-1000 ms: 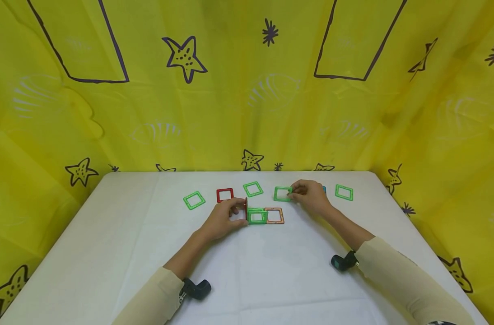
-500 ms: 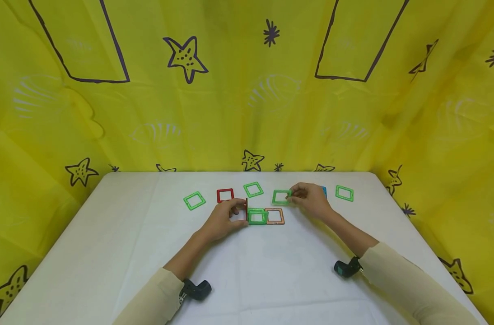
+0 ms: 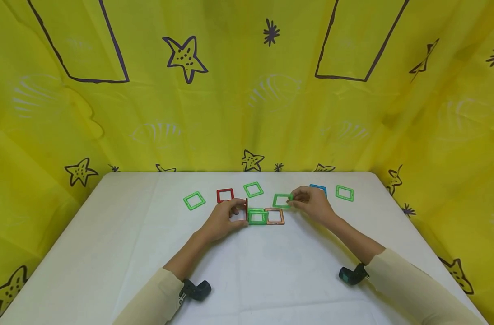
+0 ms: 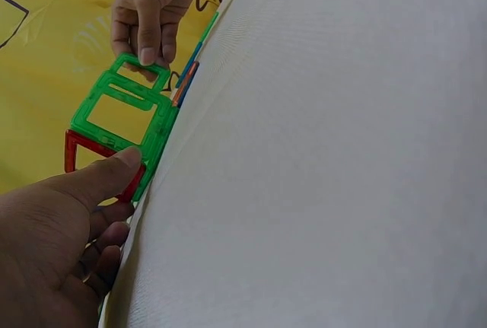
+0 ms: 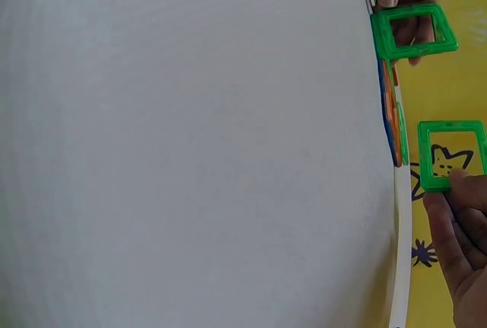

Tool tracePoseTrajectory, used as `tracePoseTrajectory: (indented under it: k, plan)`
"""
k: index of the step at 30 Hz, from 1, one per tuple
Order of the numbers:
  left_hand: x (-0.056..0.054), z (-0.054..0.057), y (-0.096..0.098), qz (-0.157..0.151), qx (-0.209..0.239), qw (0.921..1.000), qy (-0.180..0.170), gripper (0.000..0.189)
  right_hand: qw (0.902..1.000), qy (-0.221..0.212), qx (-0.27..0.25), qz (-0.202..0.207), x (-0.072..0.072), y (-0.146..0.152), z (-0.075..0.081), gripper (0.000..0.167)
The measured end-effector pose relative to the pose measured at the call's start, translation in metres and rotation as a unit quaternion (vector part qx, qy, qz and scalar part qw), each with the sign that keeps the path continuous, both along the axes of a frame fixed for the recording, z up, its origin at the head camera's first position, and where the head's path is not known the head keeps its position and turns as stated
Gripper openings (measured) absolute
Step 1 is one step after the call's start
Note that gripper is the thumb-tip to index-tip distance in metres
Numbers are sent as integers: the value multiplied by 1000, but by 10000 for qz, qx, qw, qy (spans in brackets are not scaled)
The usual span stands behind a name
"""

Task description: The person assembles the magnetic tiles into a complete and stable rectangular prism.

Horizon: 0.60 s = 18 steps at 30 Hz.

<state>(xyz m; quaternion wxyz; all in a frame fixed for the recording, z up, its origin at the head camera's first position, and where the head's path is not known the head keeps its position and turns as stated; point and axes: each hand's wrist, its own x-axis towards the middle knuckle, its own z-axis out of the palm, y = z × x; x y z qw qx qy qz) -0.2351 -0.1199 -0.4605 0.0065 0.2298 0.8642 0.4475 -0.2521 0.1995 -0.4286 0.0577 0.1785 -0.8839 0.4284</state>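
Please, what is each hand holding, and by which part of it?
The right hand pinches a green frame by the side nearest it. The left hand grips an upright red frame by its edges.

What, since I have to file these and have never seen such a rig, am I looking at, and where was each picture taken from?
There is no machine: a person works with two bare hands. The wide picture comes from a camera on the head, the other two from a camera on each wrist. Frame-shaped tiles lie on a white-covered table: three loose green tiles, a flat red tile, and a blue tile partly hidden by the right hand. Nearer the person, an orange tile lies beside a cluster of green tiles. The left hand holds an upright red tile at that cluster's side. The right hand's fingers pinch another green tile, lifted off the table.
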Motion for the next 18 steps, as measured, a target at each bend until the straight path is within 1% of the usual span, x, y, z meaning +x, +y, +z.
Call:
tracePoseTrajectory:
  k: [7,13,18]
  plan:
    - [0,1,0,14,-9,10000,9,58,9999,-20,-67,99,7,0,1,13]
    - [1,3,0,13,-20,10000,-14,58,9997,-132,-166,140,12,0,3,13]
    - [0,2,0,-19,-29,10000,3,58,9993,-235,-248,174,17,1,2,13]
